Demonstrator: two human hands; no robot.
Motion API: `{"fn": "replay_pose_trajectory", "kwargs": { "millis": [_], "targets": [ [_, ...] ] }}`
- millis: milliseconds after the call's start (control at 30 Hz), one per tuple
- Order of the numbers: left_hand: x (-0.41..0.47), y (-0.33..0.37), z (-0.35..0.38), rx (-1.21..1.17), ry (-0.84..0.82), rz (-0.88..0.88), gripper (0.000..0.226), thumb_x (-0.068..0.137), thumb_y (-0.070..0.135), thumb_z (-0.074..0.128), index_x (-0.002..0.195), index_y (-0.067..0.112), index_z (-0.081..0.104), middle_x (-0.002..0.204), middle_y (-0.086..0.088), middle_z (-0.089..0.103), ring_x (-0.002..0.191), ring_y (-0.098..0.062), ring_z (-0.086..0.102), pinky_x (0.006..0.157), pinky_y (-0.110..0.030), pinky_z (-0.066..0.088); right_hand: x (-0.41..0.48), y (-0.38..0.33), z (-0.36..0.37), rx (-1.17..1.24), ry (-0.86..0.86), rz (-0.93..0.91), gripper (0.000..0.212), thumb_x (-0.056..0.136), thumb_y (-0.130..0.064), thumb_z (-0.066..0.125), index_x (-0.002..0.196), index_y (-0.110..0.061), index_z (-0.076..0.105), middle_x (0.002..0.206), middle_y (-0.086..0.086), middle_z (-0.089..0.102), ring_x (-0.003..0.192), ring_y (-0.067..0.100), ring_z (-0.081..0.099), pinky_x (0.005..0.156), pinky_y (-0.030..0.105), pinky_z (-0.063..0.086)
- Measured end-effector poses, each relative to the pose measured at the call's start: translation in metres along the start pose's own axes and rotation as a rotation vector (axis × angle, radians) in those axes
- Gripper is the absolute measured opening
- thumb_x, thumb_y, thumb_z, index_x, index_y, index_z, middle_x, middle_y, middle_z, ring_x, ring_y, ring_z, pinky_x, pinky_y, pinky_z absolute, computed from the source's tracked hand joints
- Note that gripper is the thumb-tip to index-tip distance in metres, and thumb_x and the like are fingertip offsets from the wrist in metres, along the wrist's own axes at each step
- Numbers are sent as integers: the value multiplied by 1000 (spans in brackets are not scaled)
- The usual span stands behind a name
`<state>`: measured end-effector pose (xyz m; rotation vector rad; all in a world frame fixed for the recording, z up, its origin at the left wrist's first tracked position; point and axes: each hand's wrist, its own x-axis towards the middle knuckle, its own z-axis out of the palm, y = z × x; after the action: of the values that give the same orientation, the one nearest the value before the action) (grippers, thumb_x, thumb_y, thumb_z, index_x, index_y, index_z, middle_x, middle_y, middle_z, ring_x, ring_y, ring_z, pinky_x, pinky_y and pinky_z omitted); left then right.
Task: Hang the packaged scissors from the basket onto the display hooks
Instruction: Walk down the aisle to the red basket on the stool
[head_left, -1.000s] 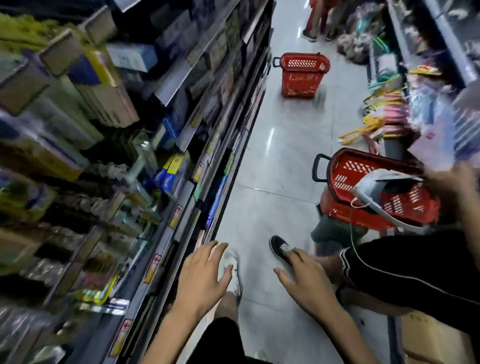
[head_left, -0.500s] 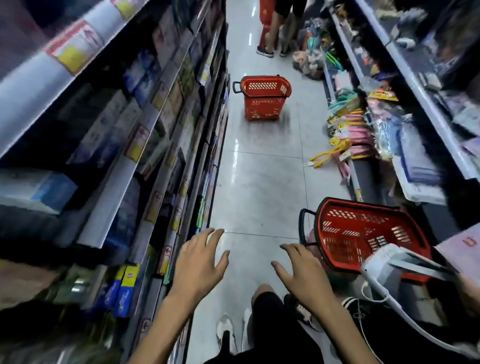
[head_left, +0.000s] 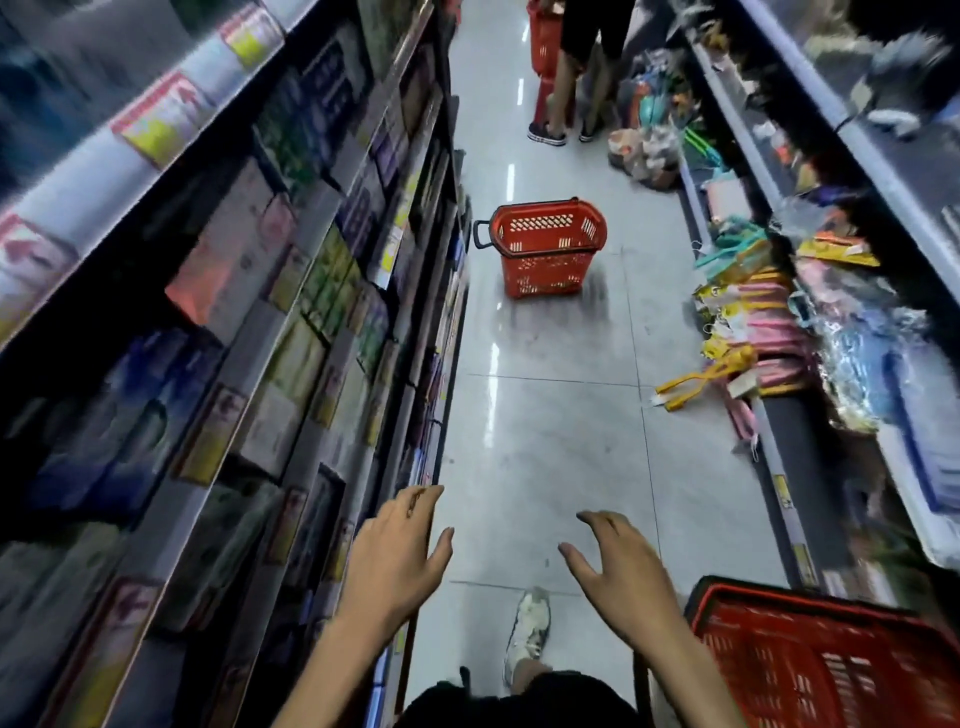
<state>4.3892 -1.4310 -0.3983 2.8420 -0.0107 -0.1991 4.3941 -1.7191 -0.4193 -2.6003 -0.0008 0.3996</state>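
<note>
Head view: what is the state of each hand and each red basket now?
Left hand: open, spread, holding nothing.
Right hand: open, loosely bent, holding nothing.
Near red basket: beside the right hand, untouched; contents unclear.
Far red basket: upright on the aisle floor, nobody touching it.

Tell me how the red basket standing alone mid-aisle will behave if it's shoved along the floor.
The red basket is probably light: its walls are perforated plastic and nothing shows above the rim. It should slide readily on the glossy floor tiles. Pushed high, it may tip, since it narrows toward its base.
</note>
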Motion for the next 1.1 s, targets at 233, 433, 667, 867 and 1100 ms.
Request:
{"fn": "replay_pose_trajectory", "kwargs": {
  "millis": [233, 433, 667, 867, 1100],
  "targets": [
    [150, 21, -20, -19, 1, -19, 54, 94, 50, 56, 141, 24, 58, 133, 3, 64, 111, -23, 69, 77, -40, 59, 153, 1, -61, -69, -31, -29, 53, 99, -55, 52, 143, -26, 53, 141, -8, 54, 127, 16, 53, 103, 34, 45],
    [292, 21, -17, -37, -11, -19, 57, 91, 54, 46, 140, 25, 58, 131, 3, 65, 105, -23, 70, 75, -39, 58, 290, -1, -91, -128, -42, -28, 52, 99, -54, 54, 143, -27, 53, 141, -9, 53, 128, 15, 53, 103, 31, 42],
    [476, 14, -26, -97, -44, 34, 53, 96, 46, 58, 144, 25, 55, 135, 4, 63, 112, -23, 69, 80, -39, 58, 436, -17, -132, -117, -34, 96, 51, 99, -53, 53, 144, -29, 50, 143, -13, 51, 131, 11, 51, 100, 28, 42],
    [620, 22, -54, -83, -69, 105, 50, 102, 42, 52, 150, 28, 48, 124, 6, 69, 103, -22, 71, 76, -40, 57, 552, -24, -178, -43, 0, 219, 47, 100, -50, 53, 143, -33, 48, 136, -8, 59, 120, 14, 61, 89, 33, 51],
    [768, 35, -56, -47, -111, 83, 45, 103, 38, 50, 147, 28, 48, 109, 6, 72, 96, -22, 72, 73, -40, 55, 681, -1, -215, 9, -21, 245, 43, 100, -47, 56, 140, -31, 53, 133, -7, 62, 117, 15, 63, 83, 33, 51]
  ]
}}
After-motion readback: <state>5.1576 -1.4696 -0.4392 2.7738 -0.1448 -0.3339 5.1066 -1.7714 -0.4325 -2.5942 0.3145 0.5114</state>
